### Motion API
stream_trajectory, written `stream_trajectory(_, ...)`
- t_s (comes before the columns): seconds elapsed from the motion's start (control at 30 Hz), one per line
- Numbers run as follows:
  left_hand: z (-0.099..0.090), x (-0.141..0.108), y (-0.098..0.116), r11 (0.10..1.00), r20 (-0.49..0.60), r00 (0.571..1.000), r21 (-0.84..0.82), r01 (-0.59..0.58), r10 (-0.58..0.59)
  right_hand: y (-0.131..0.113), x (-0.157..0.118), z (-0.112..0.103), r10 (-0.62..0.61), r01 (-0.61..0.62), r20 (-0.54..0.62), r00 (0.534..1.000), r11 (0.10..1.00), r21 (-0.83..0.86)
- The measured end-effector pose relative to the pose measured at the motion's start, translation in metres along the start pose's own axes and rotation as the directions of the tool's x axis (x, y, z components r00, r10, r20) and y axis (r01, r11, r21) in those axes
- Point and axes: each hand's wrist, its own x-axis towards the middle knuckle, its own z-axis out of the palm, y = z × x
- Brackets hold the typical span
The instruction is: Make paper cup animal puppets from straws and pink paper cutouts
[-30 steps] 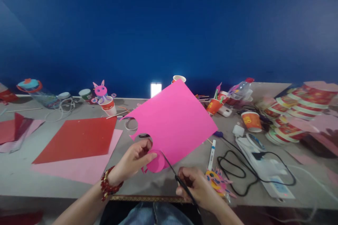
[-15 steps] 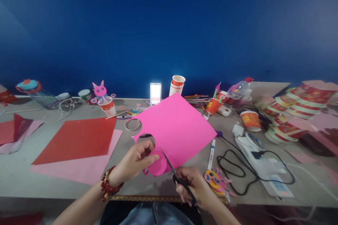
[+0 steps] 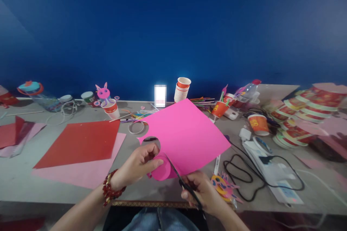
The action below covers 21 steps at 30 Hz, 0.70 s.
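Observation:
A bright pink sheet of paper is raised over the table, with rounded notches cut from its left edge. My left hand, wearing red bead bracelets, pinches the sheet at its lower left, thumb on top of a round pink shape. I cannot tell whether that shape is a separate disc or part of the sheet. In my right hand is a pair of black-handled scissors. Their blades lie along the right side of the round shape, against the paper; how far apart the blades are is unclear.
Red paper lies over pale pink paper at left. A decorated cup and stacked paper cups stand at the back. At right are a marker, a pink-and-yellow paper craft, black cable and a power strip.
The pink sheet has turned slightly, its right corner moving right and down over the marker. Both hands keep nearly the same place, with the scissors still at the round shape's edge.

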Motion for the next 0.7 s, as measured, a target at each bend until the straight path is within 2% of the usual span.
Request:
stream_trajectory(0.27, -0.0016, -0.0001, -0.0031, 1.0, 0.016, 1.0, -0.016, -0.007, 0.007, 0.0039, -0.0009, 0.0007, -0.021, 0.021, -0.025, 0.999, 1.0, -0.001)
stream_trajectory(0.5, -0.0027, 0.0008, -0.003, 0.998, 0.019, 1.0, -0.059, 0.004, -0.003, 0.0062, -0.0006, -0.0022, -0.073, 0.07, -0.034, 0.997, 0.993, -0.092)
stream_trajectory(0.63, -0.0001, 0.0005, -0.0035, 0.996, -0.025, 1.0, -0.083, 0.013, -0.015, 0.0044, 0.0003, -0.001, -0.11, 0.099, -0.064, 0.992, 0.983, -0.157)
stream_trajectory(0.7, 0.0062, -0.0009, -0.0064, 0.992, -0.107, 0.994, -0.126, -0.001, -0.012, 0.0034, 0.002, 0.0024, -0.14, 0.118, -0.104, 0.985, 0.973, -0.197)
